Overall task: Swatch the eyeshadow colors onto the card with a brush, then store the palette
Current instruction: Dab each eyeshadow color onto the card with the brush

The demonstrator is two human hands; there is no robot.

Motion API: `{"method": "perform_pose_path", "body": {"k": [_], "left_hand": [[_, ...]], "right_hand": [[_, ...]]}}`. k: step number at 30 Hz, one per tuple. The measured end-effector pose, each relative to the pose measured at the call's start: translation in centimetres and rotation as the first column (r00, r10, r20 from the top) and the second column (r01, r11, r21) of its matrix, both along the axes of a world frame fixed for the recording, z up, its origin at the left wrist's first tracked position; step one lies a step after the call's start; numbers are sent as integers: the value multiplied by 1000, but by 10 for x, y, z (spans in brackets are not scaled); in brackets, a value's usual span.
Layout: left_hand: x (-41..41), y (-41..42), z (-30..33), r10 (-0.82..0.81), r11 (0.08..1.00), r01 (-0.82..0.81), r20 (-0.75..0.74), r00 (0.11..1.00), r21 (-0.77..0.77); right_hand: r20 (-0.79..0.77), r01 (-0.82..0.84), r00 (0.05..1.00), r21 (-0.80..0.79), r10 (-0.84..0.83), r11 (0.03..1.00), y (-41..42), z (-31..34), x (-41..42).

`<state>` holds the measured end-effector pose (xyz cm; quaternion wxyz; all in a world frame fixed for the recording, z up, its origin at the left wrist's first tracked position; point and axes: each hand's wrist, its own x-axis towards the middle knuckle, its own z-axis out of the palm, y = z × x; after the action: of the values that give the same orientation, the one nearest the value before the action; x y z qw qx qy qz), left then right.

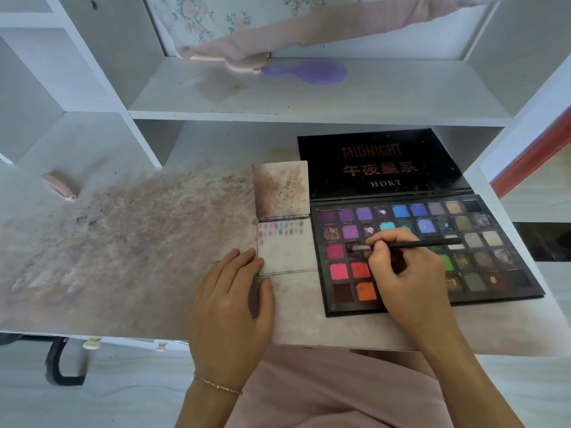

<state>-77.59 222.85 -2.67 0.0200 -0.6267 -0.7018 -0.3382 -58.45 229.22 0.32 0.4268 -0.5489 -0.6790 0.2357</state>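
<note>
A large black eyeshadow palette (482,251) lies open on the desk at the right, its lid (380,163) flat behind it with "MIDNIGHT" printed on it. My right hand (408,273) grips a thin black brush (423,244), holding it level over the palette with the tip on a dark pan in the third row. Left of the palette lies a folded white card (289,254) with a row of small colour swatches along its top. My left hand (231,298) rests flat on the desk, fingertips against the card's lower left corner.
The white desk (123,257) is smeared with pinkish powder stains. A pink oblong object (60,186) lies at the far left. On the shelf above rest a purple hairbrush (312,72) and pink cloth (278,35). Shelf uprights stand on both sides.
</note>
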Motion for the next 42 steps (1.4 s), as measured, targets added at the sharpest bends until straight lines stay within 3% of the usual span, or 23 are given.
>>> {"method": "perform_pose_path", "body": {"k": [8, 14, 22, 31, 42], "left_hand": [[0, 0, 0, 0, 1000, -1, -15, 1000, -2], [0, 0, -1, -1, 1000, 1, -7, 1000, 7], [0, -1, 1, 5, 1000, -5, -6, 1000, 3], [-1, -1, 1, -2, 999, 2, -6, 1000, -39], [-1, -2, 1, -8, 1000, 7, -11, 1000, -31]], "right_hand": [[-25, -5, 1000, 2, 5, 1000, -1, 0, 1], [-137, 66, 989, 21, -63, 998, -2, 4, 1], [-223, -18, 975, -15, 14, 1000, -5, 10, -16], [-171, -162, 975, -94, 144, 982, 1, 9, -63], [-155, -189, 975, -193, 161, 963, 10, 6, -74]]}}
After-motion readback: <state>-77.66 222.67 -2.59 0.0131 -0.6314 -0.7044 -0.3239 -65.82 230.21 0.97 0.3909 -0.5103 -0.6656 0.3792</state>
